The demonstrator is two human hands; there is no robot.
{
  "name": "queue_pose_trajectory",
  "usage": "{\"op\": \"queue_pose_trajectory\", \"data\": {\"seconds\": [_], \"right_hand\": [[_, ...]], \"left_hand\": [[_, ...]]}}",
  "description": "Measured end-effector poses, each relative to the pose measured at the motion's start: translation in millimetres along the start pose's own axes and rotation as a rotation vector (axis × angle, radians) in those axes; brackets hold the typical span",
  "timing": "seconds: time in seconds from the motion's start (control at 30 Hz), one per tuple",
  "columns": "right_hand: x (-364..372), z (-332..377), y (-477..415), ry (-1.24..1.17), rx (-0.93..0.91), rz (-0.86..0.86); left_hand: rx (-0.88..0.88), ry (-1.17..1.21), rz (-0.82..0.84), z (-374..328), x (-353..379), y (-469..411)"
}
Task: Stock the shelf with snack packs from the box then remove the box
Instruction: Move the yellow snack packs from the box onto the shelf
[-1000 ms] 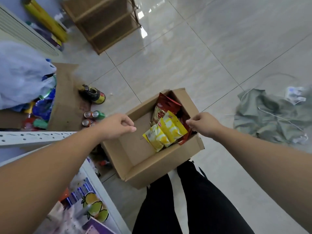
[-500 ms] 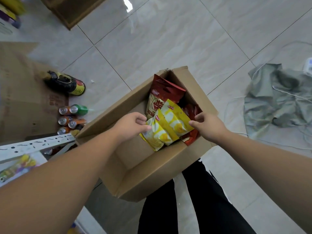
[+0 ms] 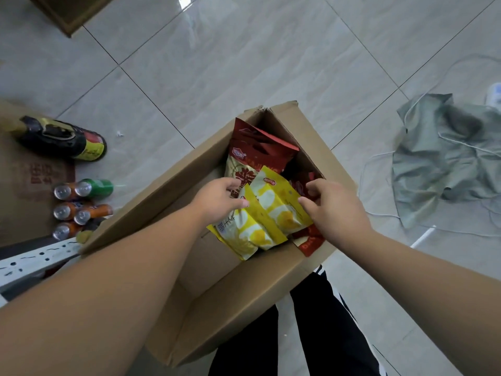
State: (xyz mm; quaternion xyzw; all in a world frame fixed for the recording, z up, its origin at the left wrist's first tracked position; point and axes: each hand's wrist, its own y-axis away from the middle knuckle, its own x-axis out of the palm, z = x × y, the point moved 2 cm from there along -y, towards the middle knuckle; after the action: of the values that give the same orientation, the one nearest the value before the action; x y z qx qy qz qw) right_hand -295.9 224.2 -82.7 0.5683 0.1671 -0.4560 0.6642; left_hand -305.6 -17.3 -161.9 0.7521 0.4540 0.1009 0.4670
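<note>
Both hands inside open cardboard box [image 3: 238, 294] on tiled floor. Left hand [image 3: 217, 199] fingers curled onto the left yellow snack pack [image 3: 244, 229]. Right hand [image 3: 333, 207] fingers spread, thumb touching the second yellow pack [image 3: 279, 204]. Red packs [image 3: 254, 150] just beyond the fingertips.

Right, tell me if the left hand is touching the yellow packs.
Touching. The head view shows the left hand with its thumb lying on the yellow packs in the box.
</note>
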Motion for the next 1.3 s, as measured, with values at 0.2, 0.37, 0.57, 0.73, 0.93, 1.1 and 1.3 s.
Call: {"op": "queue_pose_trajectory", "data": {"seconds": [0.2, 0.37, 0.57, 0.73, 0.93, 1.1, 1.3], "right_hand": [[18, -1, -5, -0.026, 0.086, -0.002], [29, -11, -18, 0.007, 0.121, -0.011], [45, -17, -22, 0.105, 0.189, 0.009], [43, -11, -14, 0.06, 0.145, 0.002], [4, 9, -7, -0.016, 0.047, 0.014], [-43, 34, -3, 0.119, -0.106, -0.042], [-98, 66, 13, 0.088, -0.288, -0.068]], "left_hand": [[0.027, -0.027, -0.052, 9, 11, -25], [0.029, 0.018, -0.038, 18, 18, -37], [0.024, -0.054, -0.051, 33, 20, -42], [0.052, -0.177, 0.002, 30, 13, -30], [0.085, -0.148, 0.039, 9, -21, 0], [0.082, 0.014, 0.029, -13, -57, 29], [0.112, 0.114, -0.086, -56, -104, 87]]}}
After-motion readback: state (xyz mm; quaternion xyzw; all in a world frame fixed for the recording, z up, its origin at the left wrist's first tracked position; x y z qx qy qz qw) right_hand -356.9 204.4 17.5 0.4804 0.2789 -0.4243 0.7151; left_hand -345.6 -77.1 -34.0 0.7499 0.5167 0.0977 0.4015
